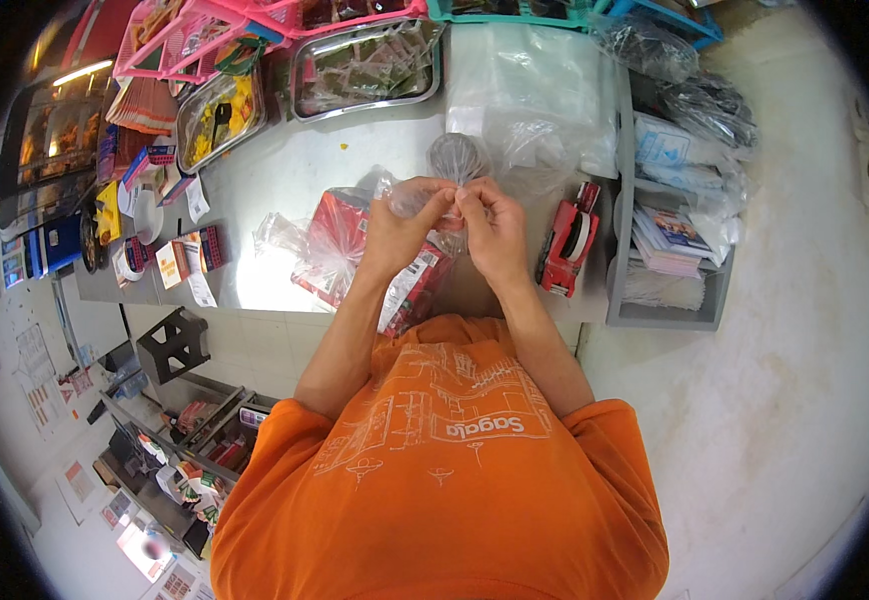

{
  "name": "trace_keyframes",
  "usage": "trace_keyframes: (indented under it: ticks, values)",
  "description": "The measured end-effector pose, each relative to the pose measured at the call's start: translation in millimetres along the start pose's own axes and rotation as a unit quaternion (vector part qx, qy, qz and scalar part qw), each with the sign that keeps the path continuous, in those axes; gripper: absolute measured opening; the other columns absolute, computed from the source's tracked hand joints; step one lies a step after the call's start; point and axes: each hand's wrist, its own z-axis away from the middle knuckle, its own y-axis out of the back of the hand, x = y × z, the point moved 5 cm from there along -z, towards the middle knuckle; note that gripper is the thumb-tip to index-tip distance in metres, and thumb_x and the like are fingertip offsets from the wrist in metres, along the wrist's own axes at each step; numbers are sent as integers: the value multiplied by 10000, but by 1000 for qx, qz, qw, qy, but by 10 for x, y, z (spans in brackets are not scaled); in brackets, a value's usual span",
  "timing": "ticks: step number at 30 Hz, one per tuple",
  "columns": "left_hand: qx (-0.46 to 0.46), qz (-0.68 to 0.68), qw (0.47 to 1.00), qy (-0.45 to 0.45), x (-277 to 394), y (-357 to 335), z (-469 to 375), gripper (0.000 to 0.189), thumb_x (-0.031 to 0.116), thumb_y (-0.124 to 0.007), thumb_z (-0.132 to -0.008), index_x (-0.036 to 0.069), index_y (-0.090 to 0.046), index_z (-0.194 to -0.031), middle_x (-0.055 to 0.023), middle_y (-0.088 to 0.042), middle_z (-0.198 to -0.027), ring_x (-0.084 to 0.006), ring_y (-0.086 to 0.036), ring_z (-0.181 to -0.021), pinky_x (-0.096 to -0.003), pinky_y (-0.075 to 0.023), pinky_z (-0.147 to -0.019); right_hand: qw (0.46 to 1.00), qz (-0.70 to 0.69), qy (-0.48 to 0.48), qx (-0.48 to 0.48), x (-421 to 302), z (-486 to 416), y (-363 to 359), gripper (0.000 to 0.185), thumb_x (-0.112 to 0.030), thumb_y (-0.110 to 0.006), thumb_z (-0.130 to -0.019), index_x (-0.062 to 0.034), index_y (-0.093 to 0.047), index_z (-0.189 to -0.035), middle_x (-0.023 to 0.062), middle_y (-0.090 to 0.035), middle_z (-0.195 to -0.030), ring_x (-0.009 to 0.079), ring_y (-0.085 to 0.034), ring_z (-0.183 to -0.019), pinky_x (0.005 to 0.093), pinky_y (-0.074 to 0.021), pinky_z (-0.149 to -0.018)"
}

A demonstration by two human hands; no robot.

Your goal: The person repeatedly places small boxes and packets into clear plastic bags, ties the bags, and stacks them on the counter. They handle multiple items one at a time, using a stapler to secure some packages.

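Note:
Both hands meet over the steel counter, pinching the gathered neck of a clear plastic bag point(459, 156) whose rounded, filled part lies just beyond the fingertips. My left hand point(402, 225) grips it from the left, thumb against thumb with my right hand point(492, 225). What the bag holds is too blurred to name. Beside and below my left hand lie red packages in clear plastic bags point(333, 244), partly hidden by the wrist. A red tape dispenser point(569, 244) with a roll of tape stands to the right of my right hand.
Flat clear plastic bags point(528, 82) are stacked at the back. Steel trays with small packets point(367, 69) and yellow items point(217, 124) stand back left, under pink baskets point(179, 45). A grey bin point(671, 319) with papers borders the right. Small boxes point(173, 264) lie left.

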Motion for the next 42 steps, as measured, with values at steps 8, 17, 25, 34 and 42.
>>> trace_keyframes:
  ticks: [8,17,25,34,42]
  values:
    - [-6,55,998,12,-29,-17,-27,183,92,-652,-920,-70,-673,-1001,-86,-688,-830,-145,-681,-709,-262,-592,-639,999,-8,28,-17,-3,27,17,178,-94,-588,-904,24,-601,-771,57,-598,-772,129,-567,-731,278,-451,-702]
    - [-17,1,1000,-10,-2,-8,12,189,95,-646,-923,-73,-672,-1007,-90,-690,-827,-147,-679,-694,-258,-582,-628,1000,-21,-8,-7,5,12,15,171,-102,-597,-911,23,-618,-796,52,-604,-781,121,-565,-747,274,-450,-710]
    - [3,60,998,6,-70,-37,-30,198,102,-653,-921,-75,-670,-1008,-101,-687,-804,-157,-683,-678,-265,-586,-610,999,-31,20,-18,2,28,33,186,-91,-586,-921,27,-616,-781,41,-598,-773,98,-558,-722,262,-447,-654]
    - [-33,-22,997,-68,10,-27,16,136,67,-631,-926,-49,-669,-986,-78,-685,-850,-143,-676,-760,-266,-590,-672,990,-117,-80,4,64,35,6,164,-134,-618,-934,8,-643,-856,39,-633,-832,91,-590,-752,234,-483,-674]
    - [-48,-104,983,-143,5,9,-23,87,12,-633,-901,-46,-663,-959,-103,-693,-859,-141,-661,-801,-279,-563,-711,1000,-6,-5,-21,-83,-45,100,144,-149,-663,-914,-17,-641,-968,27,-640,-892,112,-589,-819,266,-458,-755]
